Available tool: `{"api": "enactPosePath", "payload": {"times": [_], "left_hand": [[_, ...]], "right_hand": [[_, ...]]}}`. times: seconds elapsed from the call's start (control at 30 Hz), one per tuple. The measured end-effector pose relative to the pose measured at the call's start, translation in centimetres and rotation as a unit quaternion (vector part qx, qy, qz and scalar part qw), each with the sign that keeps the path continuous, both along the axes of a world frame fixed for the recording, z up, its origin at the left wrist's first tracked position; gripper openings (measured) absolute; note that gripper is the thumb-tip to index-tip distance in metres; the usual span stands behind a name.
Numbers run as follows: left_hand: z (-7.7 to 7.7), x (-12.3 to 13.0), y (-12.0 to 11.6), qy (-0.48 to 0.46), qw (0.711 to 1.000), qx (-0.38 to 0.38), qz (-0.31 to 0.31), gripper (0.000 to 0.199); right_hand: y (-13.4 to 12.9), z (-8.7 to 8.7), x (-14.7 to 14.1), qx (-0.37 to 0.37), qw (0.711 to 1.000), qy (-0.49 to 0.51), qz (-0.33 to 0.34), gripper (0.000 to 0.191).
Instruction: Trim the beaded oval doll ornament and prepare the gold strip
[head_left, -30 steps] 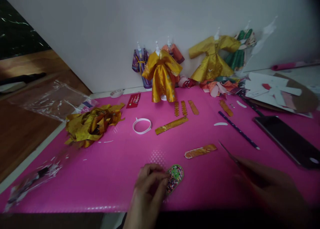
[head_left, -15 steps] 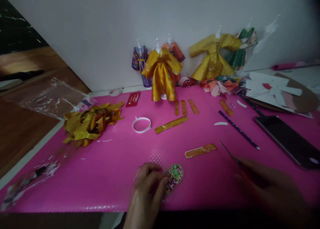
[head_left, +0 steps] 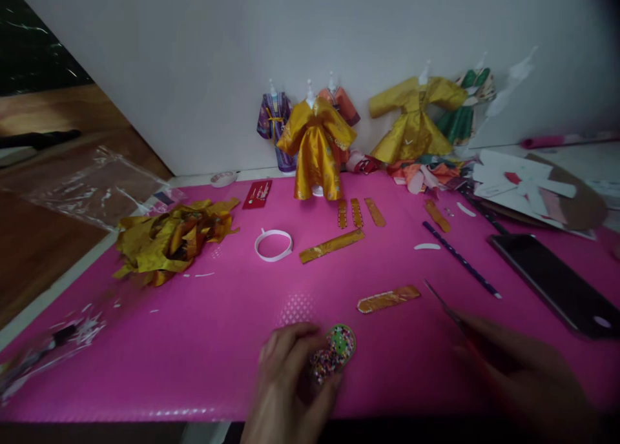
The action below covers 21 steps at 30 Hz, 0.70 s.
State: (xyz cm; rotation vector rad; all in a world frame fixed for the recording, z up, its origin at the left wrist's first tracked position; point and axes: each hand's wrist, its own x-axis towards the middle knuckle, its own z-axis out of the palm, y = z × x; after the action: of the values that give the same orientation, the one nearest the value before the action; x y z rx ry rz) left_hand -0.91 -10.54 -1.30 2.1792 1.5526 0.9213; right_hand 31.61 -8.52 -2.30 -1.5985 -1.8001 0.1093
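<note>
A small oval tray of multicoloured beads [head_left: 341,342] with a green patch lies on the pink table near its front edge. My left hand [head_left: 295,373] is at the tray's left side, thumb and fingers apart around it. On the right, my right hand [head_left: 518,366] is closed on red-handled tweezers [head_left: 453,313], blurred, their thin tip pointing up and left. Between the hands and further back lies an orange-gold fabric strip [head_left: 388,299] with a beaded pointed end. A longer gold strip [head_left: 332,246] lies behind it, beside a white ring [head_left: 274,245].
Small doll dresses [head_left: 317,150] stand along the wall. Crumpled gold fabric [head_left: 177,241] and plastic bags are at the left. A dark pencil [head_left: 462,260], a phone [head_left: 557,282] and white paper pieces [head_left: 513,179] lie at the right.
My left thumb has moved down and away from the fingers, so the hand is spread wider at the bead tray. The whole view has shifted slightly. My right hand still holds the tweezers.
</note>
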Motion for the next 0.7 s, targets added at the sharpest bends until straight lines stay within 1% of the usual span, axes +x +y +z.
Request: {"api": "enactPosePath", "payload": {"times": [0.1,0.17,0.27,0.37,0.47,0.6,0.7], "left_hand": [[-0.5,-0.3,0.0,0.032,0.999,0.011,-0.018,0.035],[-0.7,-0.5,0.2,0.044,0.998,0.012,-0.031,0.037],[-0.6,-0.6,0.6,0.043,0.997,0.02,-0.054,0.037],[-0.2,-0.7,1.0,0.042,0.995,0.031,-0.081,0.033],[0.0,-0.9,1.4,0.05,0.993,0.012,-0.105,0.033],[0.1,-1.2,2.4,0.039,0.993,-0.005,-0.114,0.036],[0.0,-1.1,2.8,0.021,0.993,0.001,-0.119,0.035]], "right_hand": [[0.1,-0.1,0.3,-0.012,0.999,-0.01,0.039,0.031],[0.0,-0.2,0.4,-0.022,0.999,-0.014,0.043,0.03],[-0.1,-0.3,0.2,-0.003,0.999,-0.009,0.04,0.03],[-0.1,-0.4,-0.3,0.015,0.998,-0.014,0.052,0.03],[0.0,-0.5,-0.4,0.039,0.997,-0.035,0.062,0.03],[0.2,-0.5,-0.4,0.053,0.995,-0.051,0.073,0.03],[0.2,-0.3,-0.4,0.068,0.993,-0.058,0.079,0.03]]}}
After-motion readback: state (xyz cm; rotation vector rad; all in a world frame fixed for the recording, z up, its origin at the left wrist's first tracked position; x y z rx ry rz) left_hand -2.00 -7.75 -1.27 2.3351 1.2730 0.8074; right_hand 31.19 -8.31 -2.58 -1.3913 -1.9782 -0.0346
